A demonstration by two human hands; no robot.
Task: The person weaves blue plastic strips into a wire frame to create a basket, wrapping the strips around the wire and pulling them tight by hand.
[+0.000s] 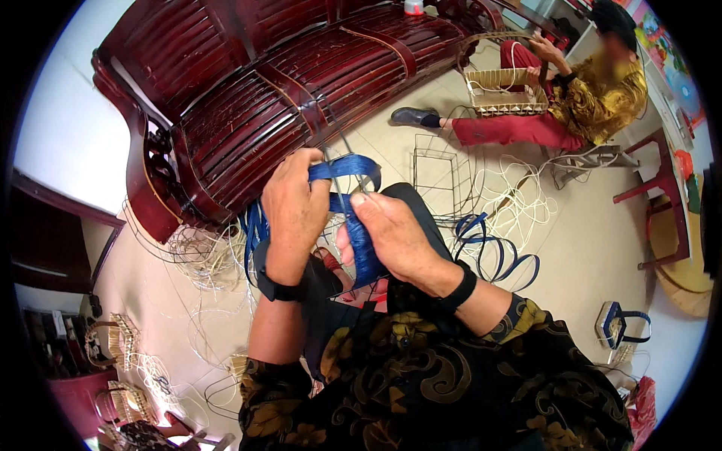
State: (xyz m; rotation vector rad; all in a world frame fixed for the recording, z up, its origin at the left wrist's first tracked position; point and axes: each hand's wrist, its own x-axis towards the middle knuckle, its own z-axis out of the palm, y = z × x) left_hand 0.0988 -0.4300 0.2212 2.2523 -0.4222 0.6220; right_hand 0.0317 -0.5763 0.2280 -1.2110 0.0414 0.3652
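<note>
Above my lap, a thin metal wire frame (348, 144) stands up between my hands. Blue flat strap (365, 164) loops over its wires, and the lower part is wrapped in a dense blue strap band (364, 255). My left hand (293, 199) is closed at the left side of the loop, its fingertips on the strap; the palm side is hidden. With thumb bent against the wire, my right hand (395, 234) grips the blue-wrapped part of the frame. More blue strap (254, 233) hangs down behind my left wrist.
A dark red wooden bench (301, 83) stands ahead. At the right, another person (602, 94) sits handling a pale woven basket (508, 90). Bare wire frames (440, 173), white cord (515, 199) and blue strap coils (496, 248) lie on the floor. Small baskets (120, 342) stand lower left.
</note>
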